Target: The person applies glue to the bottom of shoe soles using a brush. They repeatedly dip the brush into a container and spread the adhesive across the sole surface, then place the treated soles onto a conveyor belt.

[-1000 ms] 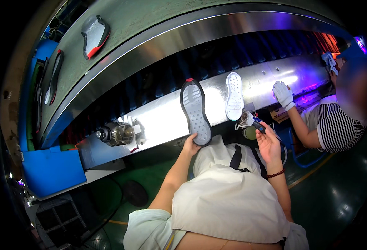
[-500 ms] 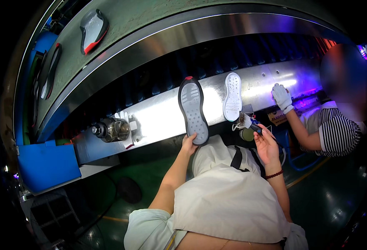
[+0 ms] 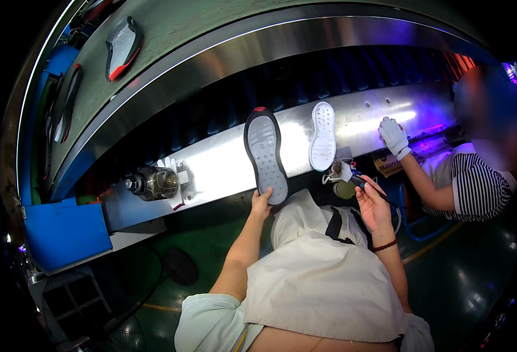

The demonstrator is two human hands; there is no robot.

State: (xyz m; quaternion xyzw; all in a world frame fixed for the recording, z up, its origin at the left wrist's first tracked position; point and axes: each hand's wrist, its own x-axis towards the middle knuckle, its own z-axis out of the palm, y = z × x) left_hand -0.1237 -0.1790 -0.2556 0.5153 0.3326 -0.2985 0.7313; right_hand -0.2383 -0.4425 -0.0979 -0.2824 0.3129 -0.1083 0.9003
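My left hand (image 3: 262, 202) grips the heel end of a black-rimmed shoe sole (image 3: 265, 148) with a grey dotted inner face and a red toe tip. The sole stands out over the metal ledge (image 3: 211, 167). Between the fingers of my right hand (image 3: 374, 205) is the dark handle of a brush (image 3: 352, 175), its bristles near the ledge's front edge. Just beyond the bristles lies a white sole (image 3: 323, 138) with small dimples. A round greenish container (image 3: 345, 189) is partly hidden under the brush.
A dark transparent bottle (image 3: 160, 183) sits in a holder on the left. Beyond the ledge, a green belt (image 3: 170, 35) carries more soles (image 3: 123, 48). A blue box (image 3: 68, 234) stands at the left end. At right, a co-worker's gloved hand (image 3: 393, 136) rests on the ledge.
The soles on the belt have shifted slightly to the left and nearer. The whole view has moved a little; both hands keep their hold on the sole and the brush.
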